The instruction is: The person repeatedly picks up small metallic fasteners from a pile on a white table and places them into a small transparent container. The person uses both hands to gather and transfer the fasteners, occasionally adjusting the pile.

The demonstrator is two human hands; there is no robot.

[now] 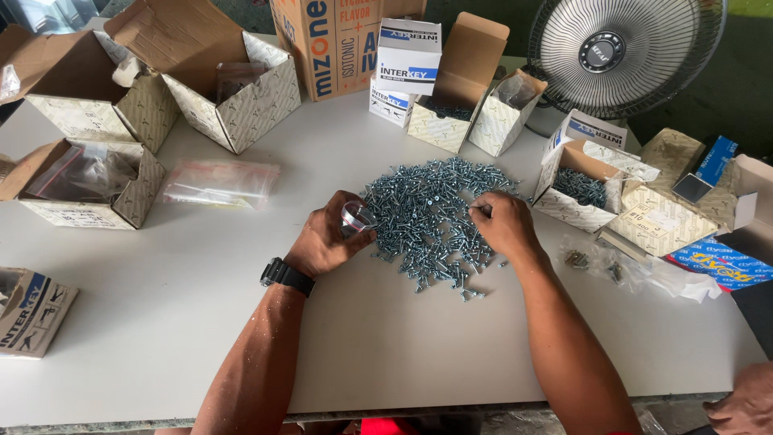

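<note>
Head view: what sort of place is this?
Probably a hardware shop or stockroom packing bench: a screw pile on a white table, open cartons of fasteners, and a fan behind.

both hands reach forward: left hand [326,242] cupped, right hand [503,225] pinching.

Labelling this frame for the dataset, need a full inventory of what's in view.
screw pile: one heap, silvery, table centre
small clear cup: one, in left hand
open cardboard boxes: about seven, patterned beige, around the table edges; the right one holds screws
closed small boxes: two stacked, white and blue, far centre
tall carton: one, orange-brown, far centre
plastic bags: one clear, left of pile; more crumpled at right
fan: one, grey, far right
wristwatch: one, black, left wrist
another person's hand: bottom right corner
left hand: holds cup
right hand: pinching screws at pile
</note>
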